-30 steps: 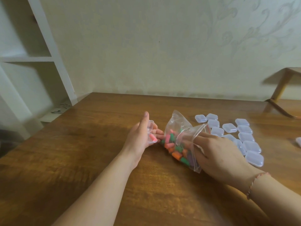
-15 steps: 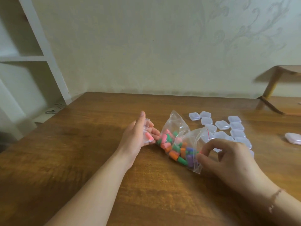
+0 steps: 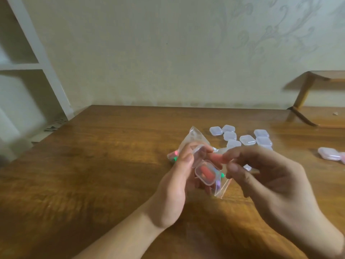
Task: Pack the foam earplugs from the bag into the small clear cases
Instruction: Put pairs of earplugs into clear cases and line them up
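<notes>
Shelving (image 3: 28,64), white and blurred, stands off the table's left edge against the pale wall. On the wooden table (image 3: 97,165), near its middle, the left hand (image 3: 179,180) is raised a little above the surface and grips an open clear case (image 3: 205,173): thumb on the near left side, fingers curled round behind it, the lid (image 3: 198,149) hinged up toward the far edge. One red earplug (image 3: 205,173) already lies in the tray. Under and behind that hand lies the clear bag (image 3: 194,136), with coloured plugs showing at its left and near the case; how many remain I cannot tell.

Just right of the case, the right hand (image 3: 265,182) pinches a pinkish earplug (image 3: 217,158) between thumb and fingertips, its tip close to the open tray but not yet inside. The picture is blurred there, so the exact grip is unclear.

My judgement: the step in hand is filling this case with a second plug. The next move calls for easing the foam in beside the red one, letting go, then pressing the lid down until it closes.

Further right, toward the far right part of the table, a cluster of closed clear cases (image 3: 247,140) sits together, apparently waiting to be filled. Near the right edge, well apart, lie pink-tinted cases (image 3: 329,153), seemingly finished.
</notes>
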